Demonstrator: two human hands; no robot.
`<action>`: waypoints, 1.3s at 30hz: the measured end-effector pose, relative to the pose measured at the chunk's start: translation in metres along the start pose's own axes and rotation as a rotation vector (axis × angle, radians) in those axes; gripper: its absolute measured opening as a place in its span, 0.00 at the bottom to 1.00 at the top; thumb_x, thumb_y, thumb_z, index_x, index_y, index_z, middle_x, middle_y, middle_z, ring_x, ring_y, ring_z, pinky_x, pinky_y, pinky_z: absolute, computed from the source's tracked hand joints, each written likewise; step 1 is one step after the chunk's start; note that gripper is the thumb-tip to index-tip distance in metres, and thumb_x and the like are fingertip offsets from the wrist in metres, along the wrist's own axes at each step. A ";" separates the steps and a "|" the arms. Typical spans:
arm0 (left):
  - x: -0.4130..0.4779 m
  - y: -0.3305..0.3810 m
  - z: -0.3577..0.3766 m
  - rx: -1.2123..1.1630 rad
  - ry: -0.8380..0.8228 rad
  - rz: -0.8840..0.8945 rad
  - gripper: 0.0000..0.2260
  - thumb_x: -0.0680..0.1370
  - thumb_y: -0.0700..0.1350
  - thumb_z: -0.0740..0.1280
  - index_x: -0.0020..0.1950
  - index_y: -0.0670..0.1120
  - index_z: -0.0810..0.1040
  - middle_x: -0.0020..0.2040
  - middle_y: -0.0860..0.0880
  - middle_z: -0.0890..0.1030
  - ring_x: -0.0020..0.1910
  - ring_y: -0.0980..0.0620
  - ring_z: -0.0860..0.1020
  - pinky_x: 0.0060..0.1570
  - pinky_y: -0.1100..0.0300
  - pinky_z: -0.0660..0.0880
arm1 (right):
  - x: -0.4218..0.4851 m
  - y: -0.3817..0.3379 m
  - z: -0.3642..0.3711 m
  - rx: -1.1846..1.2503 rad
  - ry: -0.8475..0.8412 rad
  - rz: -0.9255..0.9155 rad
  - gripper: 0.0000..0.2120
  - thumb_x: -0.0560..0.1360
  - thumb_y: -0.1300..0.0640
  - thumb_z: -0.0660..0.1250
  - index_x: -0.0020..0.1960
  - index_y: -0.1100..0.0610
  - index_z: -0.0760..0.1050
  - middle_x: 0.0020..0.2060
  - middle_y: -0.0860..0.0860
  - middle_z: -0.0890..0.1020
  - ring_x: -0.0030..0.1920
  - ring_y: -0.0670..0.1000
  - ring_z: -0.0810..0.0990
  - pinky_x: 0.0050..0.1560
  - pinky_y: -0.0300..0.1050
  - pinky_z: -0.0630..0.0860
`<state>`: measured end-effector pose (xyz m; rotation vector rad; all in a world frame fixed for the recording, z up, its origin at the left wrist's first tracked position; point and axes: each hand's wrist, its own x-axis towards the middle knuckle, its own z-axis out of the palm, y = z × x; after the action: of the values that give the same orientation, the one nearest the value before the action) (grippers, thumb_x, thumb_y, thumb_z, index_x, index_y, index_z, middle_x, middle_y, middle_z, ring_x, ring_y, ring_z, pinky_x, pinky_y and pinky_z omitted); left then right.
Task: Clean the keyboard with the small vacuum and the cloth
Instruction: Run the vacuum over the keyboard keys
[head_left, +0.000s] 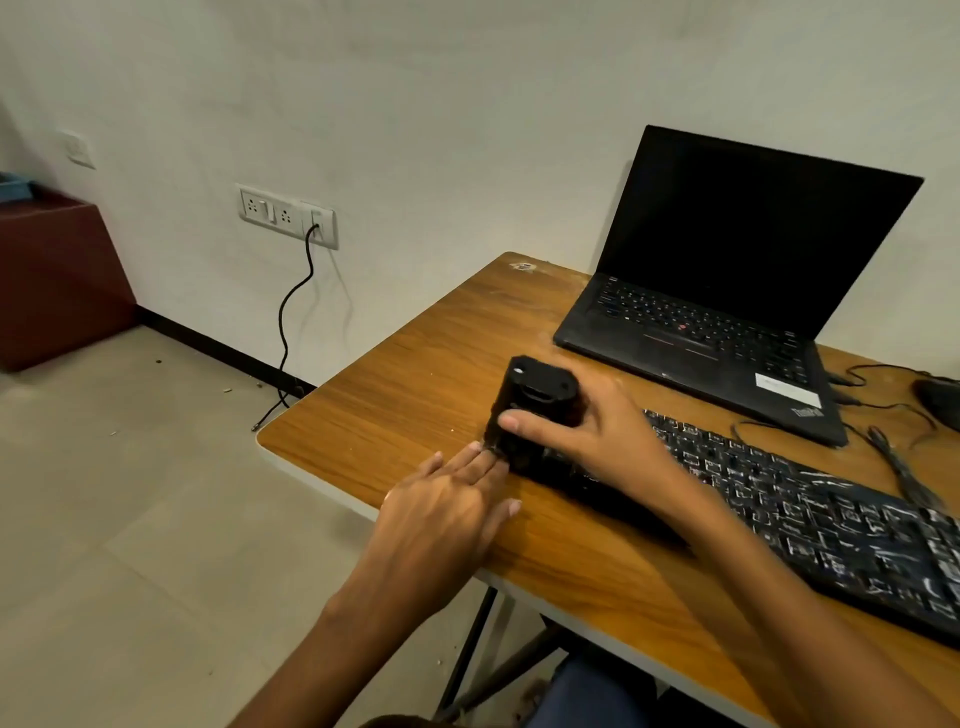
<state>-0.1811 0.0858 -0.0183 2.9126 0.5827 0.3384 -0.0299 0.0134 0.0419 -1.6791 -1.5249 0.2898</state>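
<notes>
A black keyboard (831, 514) smeared with white dust lies diagonally on the wooden table (415, 384). My right hand (587, 431) grips a small black vacuum (530, 405) that stands upright on the keyboard's left end. My left hand (452, 499) lies flat on the table, its straight fingertips touching the keyboard's left edge at the foot of the vacuum. No cloth is in view.
An open black laptop (727, 312) with a dark screen sits behind the keyboard. A mouse (940, 400) and cables (893, 457) lie at the right. The table's left corner is close to my left hand. A wall socket (288, 213) holds a plugged cord.
</notes>
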 end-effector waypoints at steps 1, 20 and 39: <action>0.001 0.000 0.000 -0.007 -0.010 -0.008 0.22 0.81 0.56 0.46 0.75 0.51 0.53 0.76 0.54 0.53 0.74 0.59 0.50 0.73 0.58 0.49 | -0.007 0.001 -0.008 -0.023 -0.018 0.017 0.17 0.63 0.37 0.67 0.49 0.39 0.72 0.46 0.41 0.80 0.48 0.39 0.78 0.47 0.38 0.77; 0.000 -0.009 0.003 -0.108 0.159 0.034 0.31 0.74 0.62 0.42 0.70 0.48 0.67 0.70 0.50 0.68 0.68 0.54 0.68 0.63 0.64 0.55 | 0.036 0.019 0.001 -0.041 0.116 0.022 0.13 0.68 0.46 0.71 0.49 0.49 0.74 0.42 0.42 0.79 0.44 0.39 0.78 0.43 0.37 0.75; 0.019 0.011 -0.005 -0.145 0.255 0.033 0.18 0.77 0.55 0.57 0.59 0.47 0.78 0.57 0.50 0.81 0.58 0.53 0.77 0.58 0.62 0.66 | 0.032 0.013 -0.017 0.073 0.132 0.033 0.19 0.66 0.45 0.70 0.54 0.47 0.73 0.47 0.42 0.79 0.48 0.36 0.77 0.47 0.31 0.74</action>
<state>-0.1617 0.0834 -0.0077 2.7610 0.5203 0.7314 -0.0024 0.0362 0.0544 -1.6341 -1.3753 0.2443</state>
